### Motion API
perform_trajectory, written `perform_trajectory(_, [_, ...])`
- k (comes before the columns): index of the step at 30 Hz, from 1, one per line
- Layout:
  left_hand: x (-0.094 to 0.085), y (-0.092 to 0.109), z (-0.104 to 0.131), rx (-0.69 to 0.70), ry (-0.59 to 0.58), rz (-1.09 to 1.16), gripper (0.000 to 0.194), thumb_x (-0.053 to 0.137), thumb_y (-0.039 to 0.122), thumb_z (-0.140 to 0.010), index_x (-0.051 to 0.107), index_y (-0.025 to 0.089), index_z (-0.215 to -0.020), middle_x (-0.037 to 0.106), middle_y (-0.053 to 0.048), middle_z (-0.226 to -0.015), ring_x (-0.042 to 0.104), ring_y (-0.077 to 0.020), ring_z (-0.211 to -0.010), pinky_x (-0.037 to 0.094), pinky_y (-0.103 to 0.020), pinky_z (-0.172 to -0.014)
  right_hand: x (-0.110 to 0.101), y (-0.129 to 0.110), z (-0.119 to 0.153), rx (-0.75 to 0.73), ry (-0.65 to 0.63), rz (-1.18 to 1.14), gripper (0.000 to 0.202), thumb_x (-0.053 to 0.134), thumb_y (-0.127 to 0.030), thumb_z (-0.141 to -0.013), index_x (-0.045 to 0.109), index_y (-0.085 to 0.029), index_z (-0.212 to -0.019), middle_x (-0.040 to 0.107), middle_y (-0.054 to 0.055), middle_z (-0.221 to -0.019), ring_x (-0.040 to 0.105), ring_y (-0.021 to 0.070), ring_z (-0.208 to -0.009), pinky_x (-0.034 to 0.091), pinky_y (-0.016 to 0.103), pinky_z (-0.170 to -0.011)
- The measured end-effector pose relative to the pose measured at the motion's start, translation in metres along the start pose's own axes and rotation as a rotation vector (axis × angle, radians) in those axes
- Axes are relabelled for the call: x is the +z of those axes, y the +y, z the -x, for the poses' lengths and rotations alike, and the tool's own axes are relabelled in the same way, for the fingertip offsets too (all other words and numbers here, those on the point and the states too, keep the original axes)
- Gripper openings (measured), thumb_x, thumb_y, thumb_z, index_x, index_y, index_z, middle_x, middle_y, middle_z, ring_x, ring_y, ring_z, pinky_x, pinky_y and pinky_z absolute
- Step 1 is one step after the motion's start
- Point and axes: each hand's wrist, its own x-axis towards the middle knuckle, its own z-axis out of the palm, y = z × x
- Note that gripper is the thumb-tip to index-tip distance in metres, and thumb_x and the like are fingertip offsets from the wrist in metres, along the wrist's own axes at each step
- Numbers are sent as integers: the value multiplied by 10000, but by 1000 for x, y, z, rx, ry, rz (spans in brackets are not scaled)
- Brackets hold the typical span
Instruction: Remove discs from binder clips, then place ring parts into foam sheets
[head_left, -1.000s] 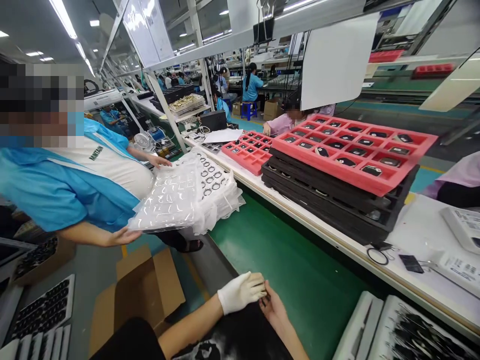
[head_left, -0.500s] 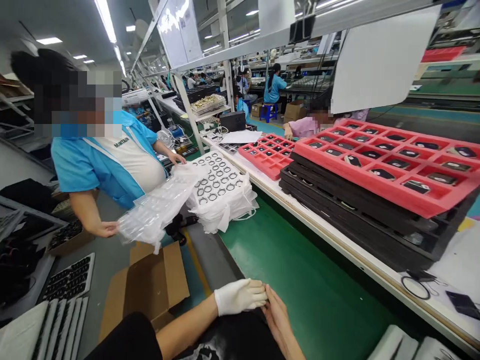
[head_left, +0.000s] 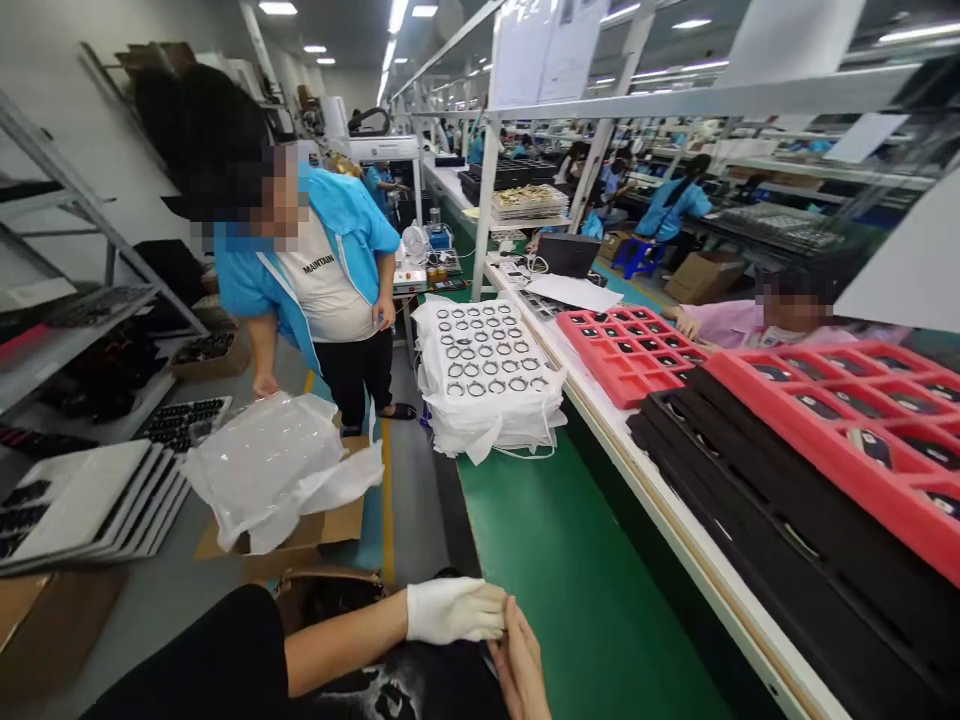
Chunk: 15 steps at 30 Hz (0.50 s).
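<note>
My left hand (head_left: 455, 611), in a white glove, rests over my lap with its fingers pressed together. Its fingertips meet my bare right hand (head_left: 520, 655), whose fingers are closed against them. Whether anything small lies between the two hands is hidden. Beyond them, a stack of white trays (head_left: 487, 410) with rings in rows on top stands on the green surface (head_left: 547, 540). A co-worker (head_left: 322, 270) in a blue jacket stands at the left, one hand on a clear plastic tray (head_left: 262, 455) with white wrapping hanging from it.
At the right, red foam trays (head_left: 622, 375) with dark parts lie on the white bench (head_left: 600, 440), beside stacked black trays (head_left: 750, 520). An open cardboard box (head_left: 341, 515) sits on the floor. Another person in pink (head_left: 739, 325) is across the bench.
The view has turned left. The co-worker has lowered the plastic tray away from the ring stack, and one of their hands has left it. My hands stay together.
</note>
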Motion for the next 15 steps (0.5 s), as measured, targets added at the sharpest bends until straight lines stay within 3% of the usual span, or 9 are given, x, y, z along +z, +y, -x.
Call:
perform_trajectory(3, [4,-5,4,35,-6,-28,518,568,521,-985,671,134,-1314,569,-177,-1485,529,-283,-1389,243,-452,-1231,3,2,0,17,10,59,652,977,-583,-469,789,-163,-931,810,114,-1005,764,322,-946,632,347,-711])
perform_trajectory(10, [30,-4,26,51,15,-108,450,554,494,-984,679,208,-1308,580,-120,-1453,474,-247,-1422,295,-391,-1176,-16,4,-17,-92,227,95,727,980,-595,-419,774,-155,-961,811,97,-971,770,315,-925,637,357,-708])
perform_trajectory(13, [28,-2,36,11,14,-151,391,548,479,-992,686,257,-1282,587,-87,-1453,474,-221,-1428,281,-383,-1185,-23,5,-24,-131,220,118,731,977,-620,-395,771,-167,-930,811,85,-941,773,302,-912,639,352,-717])
perform_trajectory(15, [19,-4,40,44,25,-141,370,542,496,-993,686,280,-1256,594,-76,-1445,511,-216,-1394,307,-393,-1168,-19,6,-25,-105,144,154,734,974,-637,-392,776,-169,-922,813,94,-956,773,310,-936,646,358,-745])
